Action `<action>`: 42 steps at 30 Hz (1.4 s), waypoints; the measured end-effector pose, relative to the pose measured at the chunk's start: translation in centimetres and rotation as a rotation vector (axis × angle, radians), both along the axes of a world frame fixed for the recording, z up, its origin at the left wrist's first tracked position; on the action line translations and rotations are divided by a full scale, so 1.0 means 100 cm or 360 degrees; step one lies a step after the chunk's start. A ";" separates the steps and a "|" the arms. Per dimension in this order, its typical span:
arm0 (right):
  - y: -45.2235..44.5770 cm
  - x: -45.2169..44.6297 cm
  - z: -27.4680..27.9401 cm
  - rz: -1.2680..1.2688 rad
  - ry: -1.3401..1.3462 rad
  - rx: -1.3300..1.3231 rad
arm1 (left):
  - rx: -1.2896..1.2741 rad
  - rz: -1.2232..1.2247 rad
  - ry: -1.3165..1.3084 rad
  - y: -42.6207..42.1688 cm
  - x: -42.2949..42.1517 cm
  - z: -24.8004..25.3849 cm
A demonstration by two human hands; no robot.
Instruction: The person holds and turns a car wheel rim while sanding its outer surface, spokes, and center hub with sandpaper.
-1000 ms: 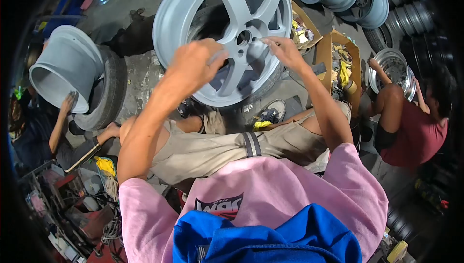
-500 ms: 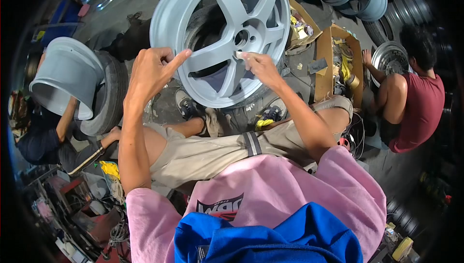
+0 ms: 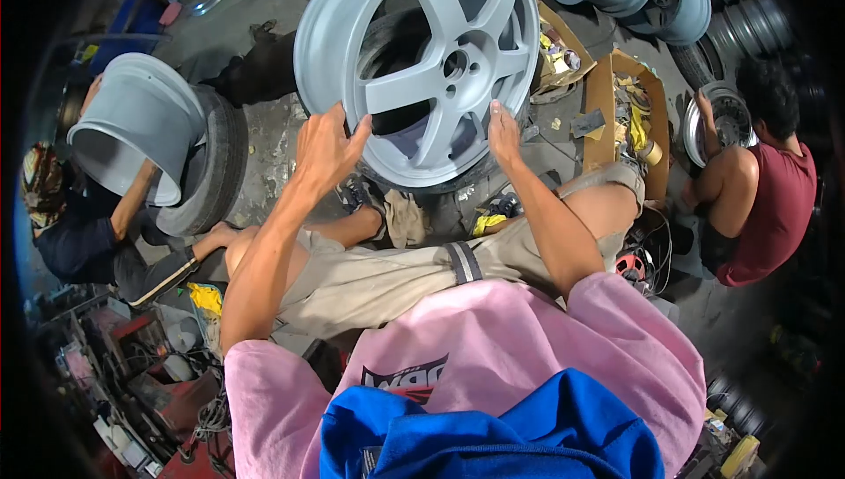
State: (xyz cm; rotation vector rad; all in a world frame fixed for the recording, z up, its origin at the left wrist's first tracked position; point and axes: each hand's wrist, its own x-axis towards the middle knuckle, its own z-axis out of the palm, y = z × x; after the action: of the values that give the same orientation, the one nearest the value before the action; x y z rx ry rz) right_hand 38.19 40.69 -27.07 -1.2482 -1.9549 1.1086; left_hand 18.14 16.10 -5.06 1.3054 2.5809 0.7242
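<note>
1. Head view: a grey six-spoke wheel rim (image 3: 438, 74) is standing tilted in front of the seated person, its spoked face turning toward the body, apparently so that both hands can be reaching the lip.
2. A dark tyre (image 3: 387, 41) is showing through the spoke gaps; it seems to be lying beneath the rim as a support, raising it off the floor (image 3: 277, 131).
3. The left hand (image 3: 326, 149) is meeting the lip at its near left. Thumb and fingers are spreading apart with the lip between them, seemingly clamping it; firmness cannot be told.
4. The right hand (image 3: 505, 137) is closing on the lip at its near right, thumb lying along the edge. Its fingers are largely hidden, so whether it is also holding something small cannot be told.
5. The two hands are bearing on opposite sides of the hub, presumably steadying the rim evenly.
6. A cardboard box (image 3: 603, 114) of scraps is sitting to the right, near the rim but apart from the hands, probably within reach.
</note>
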 end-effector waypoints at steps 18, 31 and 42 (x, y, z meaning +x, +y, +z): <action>-0.001 0.036 0.077 0.1054 -0.0214 0.0299 | 0.0839 -0.0267 0.0738 0.137 -0.076 0.030; 0.057 -0.044 0.089 0.1345 -0.0138 0.1319 | 0.0707 -0.0228 0.0611 0.127 -0.062 0.034; 0.100 -0.048 0.091 0.1567 -0.0281 0.1910 | 0.0727 -0.0244 0.0600 0.129 -0.067 0.029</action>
State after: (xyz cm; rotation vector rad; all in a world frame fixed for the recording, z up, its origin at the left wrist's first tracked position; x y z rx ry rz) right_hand 33.43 50.69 -17.95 0.3123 -2.6998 -0.0358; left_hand 11.42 29.02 -2.20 1.9148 2.6395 1.1880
